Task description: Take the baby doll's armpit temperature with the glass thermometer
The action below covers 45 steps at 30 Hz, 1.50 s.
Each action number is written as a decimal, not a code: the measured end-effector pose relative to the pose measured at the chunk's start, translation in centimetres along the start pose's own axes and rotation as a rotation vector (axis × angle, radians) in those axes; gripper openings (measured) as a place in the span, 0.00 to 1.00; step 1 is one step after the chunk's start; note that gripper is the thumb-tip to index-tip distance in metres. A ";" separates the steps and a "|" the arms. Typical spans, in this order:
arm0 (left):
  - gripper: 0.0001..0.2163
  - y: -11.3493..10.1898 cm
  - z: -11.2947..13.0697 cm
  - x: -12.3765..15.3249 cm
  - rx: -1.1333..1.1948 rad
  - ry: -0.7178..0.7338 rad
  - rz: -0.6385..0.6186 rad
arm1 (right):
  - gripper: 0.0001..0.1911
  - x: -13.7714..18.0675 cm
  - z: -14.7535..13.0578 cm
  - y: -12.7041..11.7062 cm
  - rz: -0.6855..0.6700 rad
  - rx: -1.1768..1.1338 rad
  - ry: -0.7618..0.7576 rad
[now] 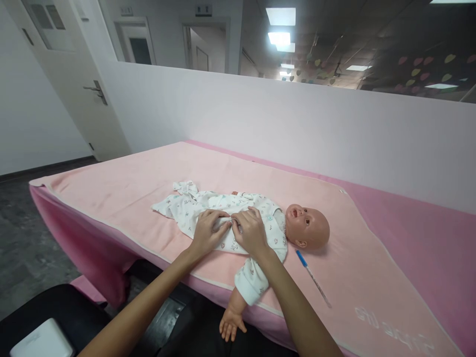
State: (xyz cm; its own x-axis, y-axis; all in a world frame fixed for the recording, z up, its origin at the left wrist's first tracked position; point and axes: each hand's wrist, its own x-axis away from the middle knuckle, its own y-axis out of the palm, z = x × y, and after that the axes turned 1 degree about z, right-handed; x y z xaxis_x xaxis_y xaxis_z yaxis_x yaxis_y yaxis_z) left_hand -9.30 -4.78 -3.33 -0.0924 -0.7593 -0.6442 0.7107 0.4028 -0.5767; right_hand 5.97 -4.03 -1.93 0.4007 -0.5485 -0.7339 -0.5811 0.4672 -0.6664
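Observation:
A baby doll [308,229] lies on its back with its head to the right, dressed in a white patterned romper [275,233]. Over the doll's middle, my left hand [208,229] pinches the front edge of the romper. Close beside it, my right hand [250,229] pinches the same cloth, fingertips nearly meeting the left ones. Whether a fastener sits between the fingers is too small to tell. The doll's near arm [233,315] hangs past the table edge under my right forearm. The romper's legs [169,206] lie flat to the left.
A pink blanket [130,173] covers the table over a darker pink cloth [420,223]. A blue-capped thermometer-like stick [312,277] lies near the doll's head. White wall [297,119] stands behind. A white case [42,342] rests on a black seat [48,305] at lower left.

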 end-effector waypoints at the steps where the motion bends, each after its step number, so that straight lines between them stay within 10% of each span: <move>1: 0.07 0.0 0.0 0.0 -0.003 0.003 -0.001 | 0.08 0.0 0.0 0.0 -0.001 0.001 0.001; 45: 0.03 -0.2 -0.4 0.2 0.104 -0.033 -0.010 | 0.13 -0.1 -0.2 -0.4 -0.072 -0.030 -0.023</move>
State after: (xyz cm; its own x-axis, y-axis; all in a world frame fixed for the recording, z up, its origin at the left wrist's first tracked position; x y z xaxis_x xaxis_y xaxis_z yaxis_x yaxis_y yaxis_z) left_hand -9.76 -4.77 -3.53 -0.0784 -0.7799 -0.6210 0.7786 0.3411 -0.5267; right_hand 6.07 -4.30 -1.59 0.4582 -0.5635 -0.6874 -0.5710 0.4060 -0.7135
